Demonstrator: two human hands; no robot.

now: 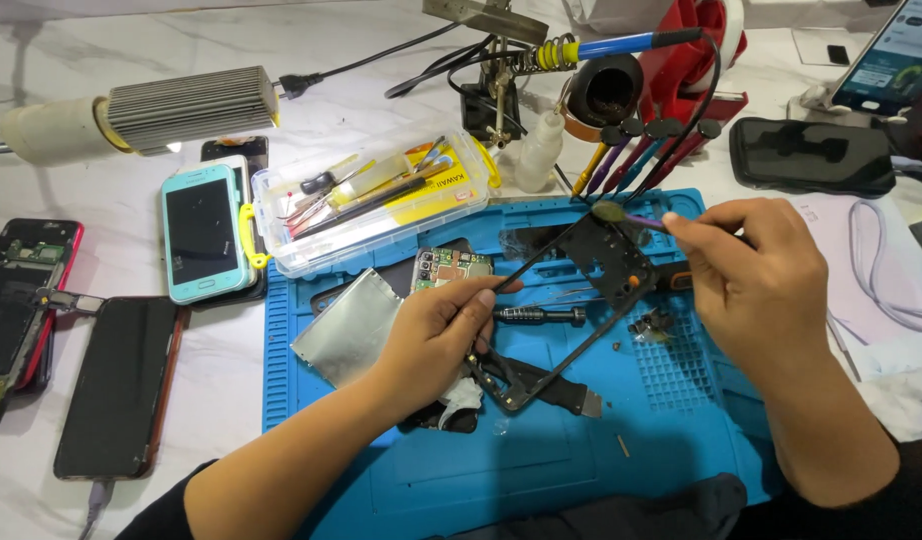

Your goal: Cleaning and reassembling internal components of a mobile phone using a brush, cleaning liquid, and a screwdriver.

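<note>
My left hand (pixel 436 335) grips the lower end of a black phone middle frame (pixel 571 300), holding it tilted above the blue repair mat (pixel 541 460). My right hand (pixel 756 275) pinches a small purple-handled brush (pixel 631 216), whose bristle tip touches the upper corner of the frame. Under the frame lie a dark metal screwdriver (pixel 539 315), a green circuit board (pixel 451 268) and a silver metal shield plate (pixel 351 325). A crumpled white wipe (pixel 463 395) sits by my left palm.
A clear plastic tool box (pixel 376 200) holds tweezers and picks. Beside it stand a light blue phone (pixel 203 232), a black phone (pixel 116 385) and an opened red-edged phone (pixel 21 300). Behind the mat are a soldering iron (pixel 621 45), a white bottle (pixel 538 152) and a black pouch (pixel 811 155).
</note>
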